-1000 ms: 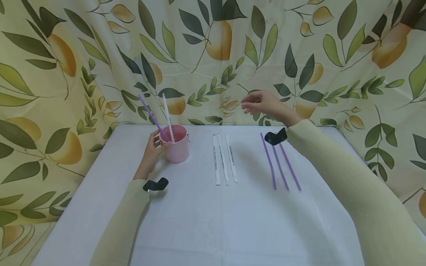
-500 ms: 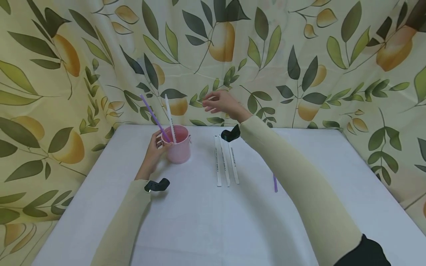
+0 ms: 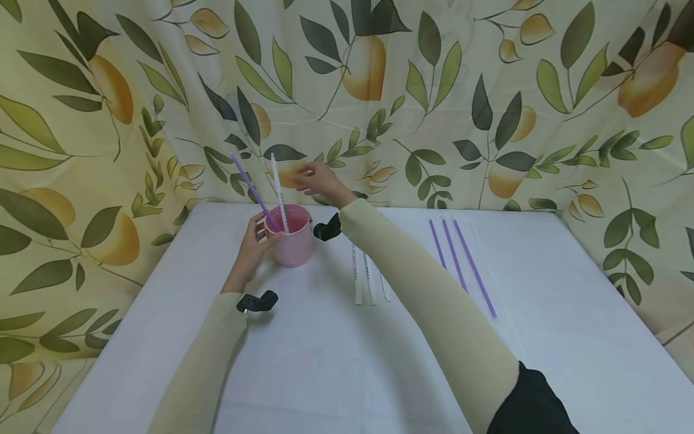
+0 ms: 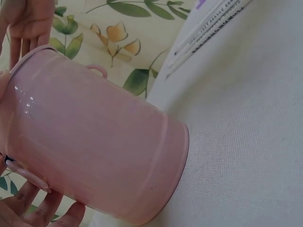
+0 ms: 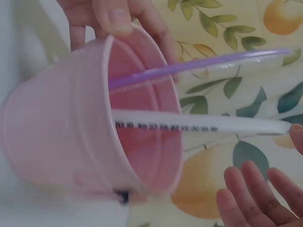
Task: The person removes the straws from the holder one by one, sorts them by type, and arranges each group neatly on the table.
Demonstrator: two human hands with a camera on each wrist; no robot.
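My left hand (image 3: 252, 247) grips a small pink bucket (image 3: 293, 250) by its left side, with the thumb at the rim. A purple straw (image 3: 252, 190) and a white paper-wrapped straw (image 5: 189, 122) with dark print lean out of the bucket's mouth. My right hand (image 3: 322, 182) is raised just right of the wrapped straw's upper end. In the right wrist view its fingers (image 5: 253, 189) are spread and hold nothing; its thumb is close to the straw's tip, and I cannot tell whether they touch. Part of the left hand's fingers (image 4: 45, 210) shows beyond the bucket.
Three white wrapped straws (image 3: 357, 283) lie mid-table, partly hidden under the right sleeve. Three purple straws (image 3: 476, 271) lie to their right, also partly covered by that arm. A white cloth covers the table (image 3: 303, 361). A fruit-and-leaf curtain (image 3: 423, 90) hangs behind it.
My right hand has moved left from above the purple straws, over the white straws, to beside the bucket's straws. The left hand has kept its hold on the bucket.
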